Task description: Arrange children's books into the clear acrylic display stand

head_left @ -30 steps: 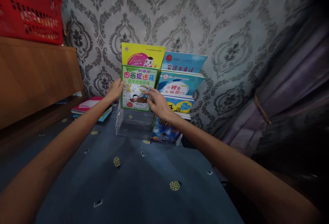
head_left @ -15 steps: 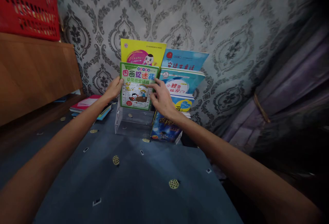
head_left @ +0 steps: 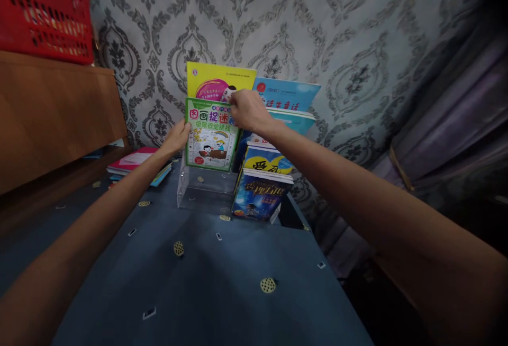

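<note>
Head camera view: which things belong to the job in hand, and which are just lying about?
Belong to the job:
green-bordered book, left hand on its left edge, right hand at its upper right corner
clear stepped rack
yellow book
blue-covered books
perhaps the pink-topped stack

Probably just there:
red basket on the wooden cabinet
hanging curtain

The green book [head_left: 210, 147] stands nearly upright, front cover outward. A green border frames a pale cover with large multicoloured title characters across the top, a smaller green line under them, and a cartoon of two figures below a rainbow, with a round red badge low on the left. Its upper right corner is hidden. It overlaps the yellow book [head_left: 198, 79] behind, its lower edge at a raised tier of the clear stand [head_left: 182, 190].
</note>
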Tool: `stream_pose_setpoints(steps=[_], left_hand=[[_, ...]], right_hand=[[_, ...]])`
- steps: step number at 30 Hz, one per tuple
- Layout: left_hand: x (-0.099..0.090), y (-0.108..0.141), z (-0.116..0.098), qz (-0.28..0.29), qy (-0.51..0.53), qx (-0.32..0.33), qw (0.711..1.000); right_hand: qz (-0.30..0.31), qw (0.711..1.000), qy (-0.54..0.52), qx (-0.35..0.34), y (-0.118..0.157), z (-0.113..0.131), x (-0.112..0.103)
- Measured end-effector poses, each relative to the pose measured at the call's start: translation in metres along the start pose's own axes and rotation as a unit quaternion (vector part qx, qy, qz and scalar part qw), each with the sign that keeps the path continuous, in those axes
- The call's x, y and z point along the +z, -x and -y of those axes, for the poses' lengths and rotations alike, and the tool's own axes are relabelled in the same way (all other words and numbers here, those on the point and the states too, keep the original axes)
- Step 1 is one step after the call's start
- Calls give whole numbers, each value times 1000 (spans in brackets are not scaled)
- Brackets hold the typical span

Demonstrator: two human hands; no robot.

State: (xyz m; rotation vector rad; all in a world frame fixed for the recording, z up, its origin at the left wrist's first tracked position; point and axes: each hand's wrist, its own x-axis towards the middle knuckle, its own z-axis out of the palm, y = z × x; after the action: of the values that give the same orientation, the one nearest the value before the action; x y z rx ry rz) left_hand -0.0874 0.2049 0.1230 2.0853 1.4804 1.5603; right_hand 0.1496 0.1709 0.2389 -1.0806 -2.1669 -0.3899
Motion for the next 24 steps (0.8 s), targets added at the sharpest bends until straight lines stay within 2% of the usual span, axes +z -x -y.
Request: stream_pose_setpoints(steps=[5, 9, 13, 20, 24], left_hand=[[0, 2, -2, -3, -9, -20, 1000], [-1, 4, 2, -2, 11, 5, 1000], [-3, 5, 5, 0, 38, 21, 999], [-7, 8, 5, -8, 68, -19, 997], [-7, 10, 7, -4, 67, -17, 998]], right_hand=[[-8, 998, 49, 24, 4, 11, 1], [12, 996, 75, 50, 10, 21, -7], [21, 997, 65, 42, 17, 26, -12], [-20, 997, 64, 40, 30, 26, -12], [-29, 997, 61, 32, 35, 24, -11]])
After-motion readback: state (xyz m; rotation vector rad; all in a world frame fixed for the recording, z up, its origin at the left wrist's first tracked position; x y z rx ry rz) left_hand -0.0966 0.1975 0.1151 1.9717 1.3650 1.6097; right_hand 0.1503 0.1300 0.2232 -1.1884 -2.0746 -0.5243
